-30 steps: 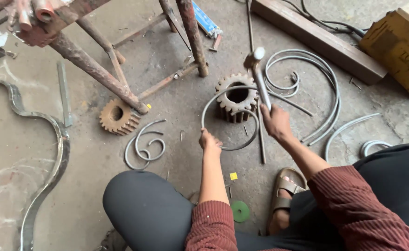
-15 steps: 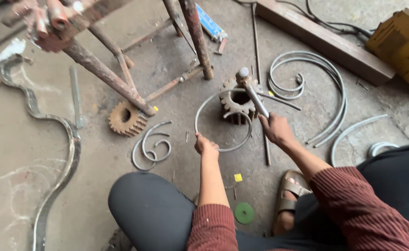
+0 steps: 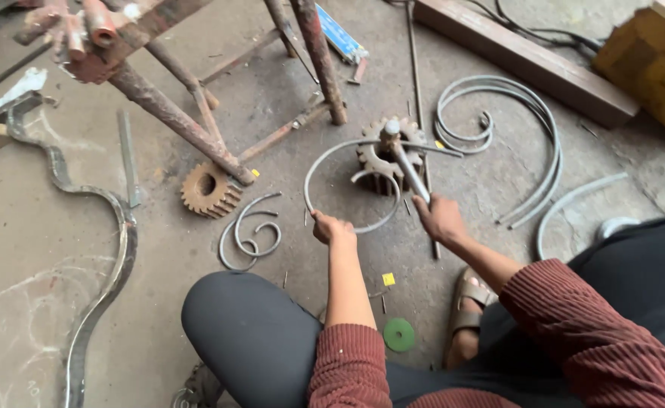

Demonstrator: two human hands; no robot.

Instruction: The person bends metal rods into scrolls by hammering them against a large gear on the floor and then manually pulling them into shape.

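My left hand (image 3: 331, 227) grips the near end of a curved grey steel rod (image 3: 311, 172) that loops around a rusty gear (image 3: 378, 159) standing on the concrete floor. My right hand (image 3: 438, 217) is closed on the handle of a hammer (image 3: 403, 165), whose head rests on top of the gear where the rod curls inward. Both hands sit just in front of the gear, about a hand's width apart. My knees and red ribbed sleeves fill the bottom of the view.
A second rusty gear (image 3: 210, 190) lies to the left beside a small scroll (image 3: 249, 233). Finished large scrolls (image 3: 514, 113) lie to the right. A rusty metal stand (image 3: 196, 113) rises behind. A wavy iron bar (image 3: 106, 249) runs along the left; a green disc (image 3: 399, 334) lies near my sandal (image 3: 467, 302).
The hammer has tilted from lying across the gear to standing on its top. My left hand pulled the rod's end nearer. The view shifted slightly.
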